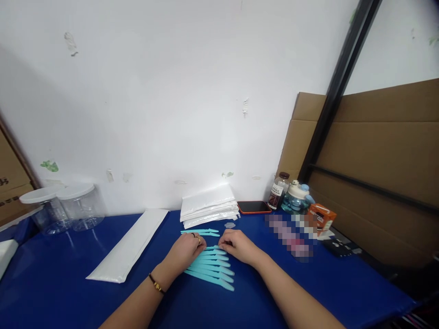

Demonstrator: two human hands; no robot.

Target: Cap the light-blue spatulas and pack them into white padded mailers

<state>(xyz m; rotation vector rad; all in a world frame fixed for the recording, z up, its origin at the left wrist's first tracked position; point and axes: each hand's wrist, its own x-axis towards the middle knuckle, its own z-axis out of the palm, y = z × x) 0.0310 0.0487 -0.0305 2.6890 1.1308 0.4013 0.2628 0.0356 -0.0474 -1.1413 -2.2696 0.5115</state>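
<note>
Several slim turquoise plastic sticks (212,269) lie side by side in a row on the blue table (68,278). My left hand (187,249), with rings and a gold bracelet, rests with curled fingers on the left ends of the upper sticks. My right hand (238,245) has its fingers curled down onto the top stick of the row, pinching its end. A further pair of turquoise sticks (200,232) lies apart, just behind my left hand.
A long white bag (132,246) lies left of my hands. A stack of white bags (209,206) and an orange-cased phone (254,207) sit by the wall. Two clear jars (65,208) stand far left. Bottles (291,196), an orange box (321,218) and cardboard (377,155) crowd the right.
</note>
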